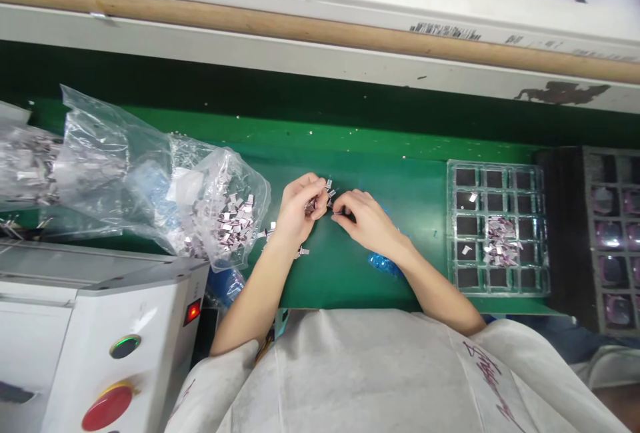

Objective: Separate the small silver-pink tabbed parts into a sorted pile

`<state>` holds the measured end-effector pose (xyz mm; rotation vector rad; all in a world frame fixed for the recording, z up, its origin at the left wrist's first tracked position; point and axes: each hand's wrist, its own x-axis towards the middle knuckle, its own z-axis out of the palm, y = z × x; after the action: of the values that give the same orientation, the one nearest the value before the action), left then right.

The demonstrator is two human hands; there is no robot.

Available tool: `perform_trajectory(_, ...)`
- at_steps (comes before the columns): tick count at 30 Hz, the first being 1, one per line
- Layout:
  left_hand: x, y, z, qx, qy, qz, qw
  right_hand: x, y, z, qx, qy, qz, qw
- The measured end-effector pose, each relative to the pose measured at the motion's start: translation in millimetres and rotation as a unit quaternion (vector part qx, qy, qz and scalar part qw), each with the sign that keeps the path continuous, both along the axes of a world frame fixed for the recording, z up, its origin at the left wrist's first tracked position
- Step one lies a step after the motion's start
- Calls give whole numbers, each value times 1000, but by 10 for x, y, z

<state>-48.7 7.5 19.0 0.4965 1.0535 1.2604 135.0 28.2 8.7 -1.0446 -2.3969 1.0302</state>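
Observation:
My left hand (298,208) is closed around several small white-tabbed parts (330,194), some of which stick out past the fingertips. Just to its right, my right hand (369,221) has thumb and forefinger pinched together; a small dark piece seems to be at the tips, too small to name. The two hands almost meet over the green table mat (330,286). More loose parts (302,252) lie on the mat beside my left wrist. A crumpled blue plastic thing (384,264) is partly hidden under my right forearm.
An open clear bag (257,183) of the same parts lies left. A clear compartment tray (451,220) at right has parts heaped mid-tray, beside stacked black trays (565,220). A white machine (165,326) with a red button (107,408) fills the lower left. A ledge (320,36) runs behind.

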Motion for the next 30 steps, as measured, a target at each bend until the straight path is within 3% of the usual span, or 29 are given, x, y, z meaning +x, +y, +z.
perform_trajectory(5,67,-13,-86,1,99,-40,994,91,83,95,-7,142,-87,986)
perform_trajectory(12,107,-36,-113,25,181,-137,974,172,62,45,-5,97,-96,991)
perform_trajectory(15,103,-36,-138,24,178,-104,978,145,33,39,12,101,-98,990)
perform_trajectory(18,84,-38,-152,21,172,-54,983,115,41,69,8,120,-142,983)
perform_trajectory(23,84,-60,-125,45,202,-57,977,124,83,108,-4,151,-161,975)
perform_trajectory(30,144,-69,-88,61,231,-16,971,103,50,109,41,175,-79,981)
